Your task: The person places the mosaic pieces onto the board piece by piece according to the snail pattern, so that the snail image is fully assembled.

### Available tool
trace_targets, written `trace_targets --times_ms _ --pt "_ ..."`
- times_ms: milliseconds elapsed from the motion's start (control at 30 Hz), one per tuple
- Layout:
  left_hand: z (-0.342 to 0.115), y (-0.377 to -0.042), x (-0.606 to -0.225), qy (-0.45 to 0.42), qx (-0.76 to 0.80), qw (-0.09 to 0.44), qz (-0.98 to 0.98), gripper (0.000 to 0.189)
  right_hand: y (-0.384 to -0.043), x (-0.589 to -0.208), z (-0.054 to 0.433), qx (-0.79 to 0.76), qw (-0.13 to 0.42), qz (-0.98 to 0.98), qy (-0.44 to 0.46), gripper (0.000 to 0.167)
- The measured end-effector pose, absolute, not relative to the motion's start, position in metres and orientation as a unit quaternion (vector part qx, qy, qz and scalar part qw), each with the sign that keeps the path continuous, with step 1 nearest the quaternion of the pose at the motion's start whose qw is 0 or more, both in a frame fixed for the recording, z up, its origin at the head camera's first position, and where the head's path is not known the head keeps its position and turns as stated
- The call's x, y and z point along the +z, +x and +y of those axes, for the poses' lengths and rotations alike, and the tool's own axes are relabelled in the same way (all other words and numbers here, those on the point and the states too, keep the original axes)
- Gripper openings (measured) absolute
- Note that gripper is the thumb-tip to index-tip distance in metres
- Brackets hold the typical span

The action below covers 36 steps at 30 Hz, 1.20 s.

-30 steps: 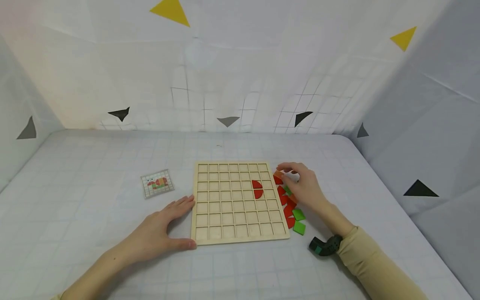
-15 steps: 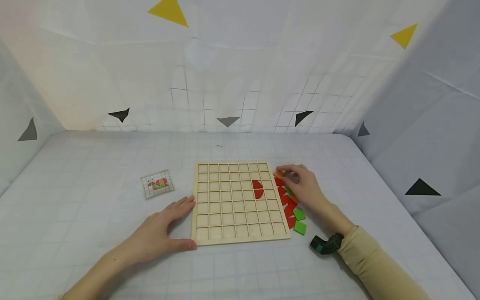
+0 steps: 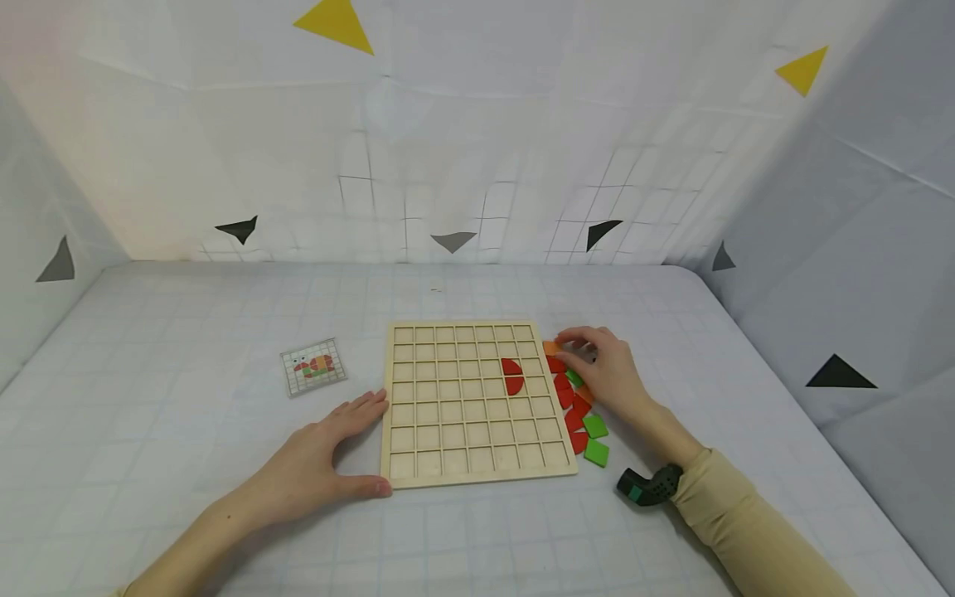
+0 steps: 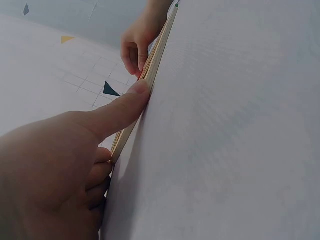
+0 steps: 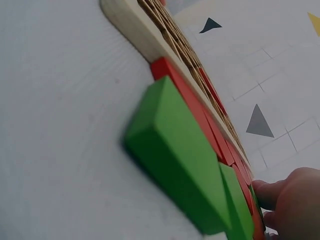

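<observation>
Since the earlier frame, the right hand [image 3: 608, 369] has shifted slightly to the right, so more of the orange block [image 3: 552, 348] is visible. Its thumb and forefinger are bent with tips near this block, but I cannot tell whether they grasp it. The block lies beside the wooden board [image 3: 481, 481], at the far end of the loose blocks [image 3: 596, 453]. The left hand [image 3: 317, 452], fingers extended, rests against the board's left edge. The step seems to be picking a block; the next move calls for a secure pinch.
</observation>
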<state>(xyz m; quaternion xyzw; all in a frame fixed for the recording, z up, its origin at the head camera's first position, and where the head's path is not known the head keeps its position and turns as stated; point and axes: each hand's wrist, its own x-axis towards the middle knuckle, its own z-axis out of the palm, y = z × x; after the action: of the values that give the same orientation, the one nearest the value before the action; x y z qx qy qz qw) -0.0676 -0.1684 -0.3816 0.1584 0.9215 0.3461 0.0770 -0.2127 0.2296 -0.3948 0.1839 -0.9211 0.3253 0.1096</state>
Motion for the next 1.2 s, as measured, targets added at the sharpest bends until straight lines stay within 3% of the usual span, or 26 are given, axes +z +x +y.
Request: trace_targets --times_ms 267,933,1200 --pt "-0.168 -0.069 -0.381 0.159 0.345 0.074 0.922 0.101 -0.214 -0.397 0.228 0.308 0.132 -0.921 0.197 0.028" --pt "-0.169 -0.069 -0.382 0.158 0.350 0.073 0.921 0.100 -0.207 -0.389 0.220 0.365 0.103 -0.911 0.165 0.034" --pt "-0.168 -0.067 -0.382 0.158 0.349 0.069 0.921 0.100 -0.198 -0.386 0.207 0.364 0.134 -0.892 0.234 0.030"
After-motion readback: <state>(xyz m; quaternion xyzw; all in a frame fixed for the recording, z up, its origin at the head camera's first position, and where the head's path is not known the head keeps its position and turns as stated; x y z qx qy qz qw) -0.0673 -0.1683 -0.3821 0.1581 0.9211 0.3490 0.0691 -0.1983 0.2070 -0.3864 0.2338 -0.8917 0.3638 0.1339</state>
